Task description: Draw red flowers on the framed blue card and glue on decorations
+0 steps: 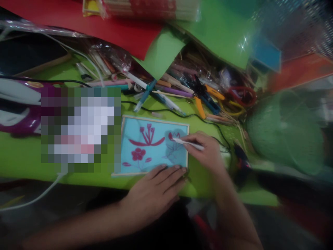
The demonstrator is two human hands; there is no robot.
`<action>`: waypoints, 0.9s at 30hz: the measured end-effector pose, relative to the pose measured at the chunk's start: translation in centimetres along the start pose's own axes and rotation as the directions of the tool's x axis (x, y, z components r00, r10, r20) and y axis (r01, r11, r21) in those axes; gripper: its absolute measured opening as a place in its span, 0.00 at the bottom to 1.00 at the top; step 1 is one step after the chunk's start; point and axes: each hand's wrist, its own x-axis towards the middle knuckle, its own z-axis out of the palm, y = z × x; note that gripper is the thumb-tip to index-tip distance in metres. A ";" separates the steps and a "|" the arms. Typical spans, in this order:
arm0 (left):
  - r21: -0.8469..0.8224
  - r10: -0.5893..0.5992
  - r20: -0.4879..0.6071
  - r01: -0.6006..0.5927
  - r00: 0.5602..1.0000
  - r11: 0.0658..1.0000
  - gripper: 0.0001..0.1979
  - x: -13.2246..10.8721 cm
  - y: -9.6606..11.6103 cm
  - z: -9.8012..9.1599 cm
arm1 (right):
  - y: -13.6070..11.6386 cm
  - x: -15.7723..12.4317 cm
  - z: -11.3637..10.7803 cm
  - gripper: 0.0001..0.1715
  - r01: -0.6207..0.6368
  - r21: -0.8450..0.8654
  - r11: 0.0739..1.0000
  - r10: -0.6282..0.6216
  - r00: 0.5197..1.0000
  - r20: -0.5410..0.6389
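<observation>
A light-blue panel (156,156) with thin wooden strips along its edges lies flat on the green table. Dark-red flowers are drawn on it, and on the right side a flower shows in thin outline with a little red filled in. My right hand (205,149) is closed around a white pen (194,144), whose tip is at that outlined flower. Fingers stretched out, my left hand (158,187) rests on the panel's lower right edge and holds nothing.
Behind the panel lie several pens (169,102), wire strippers with orange handles (206,97) and a black cable (156,111). A green mesh basket (283,132) stands at right. A purple and white iron-like appliance (23,104) and a pixelated patch are at left. Red paper (125,38) covers the back.
</observation>
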 end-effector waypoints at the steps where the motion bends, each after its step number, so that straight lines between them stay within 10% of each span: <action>1: 0.001 0.002 0.001 -0.002 1.000 1.000 0.19 0.0 0.0 0.0 | 0.0 0.0 0.0 0.05 0.001 0.001 1.000 -0.001 1.000 0.011; 27: 0.004 -0.002 -0.006 0.002 1.000 1.000 0.18 0.1 0.0 -0.1 | 0.1 -0.1 0.1 0.05 -0.017 -0.011 1.000 0.016 0.999 -0.037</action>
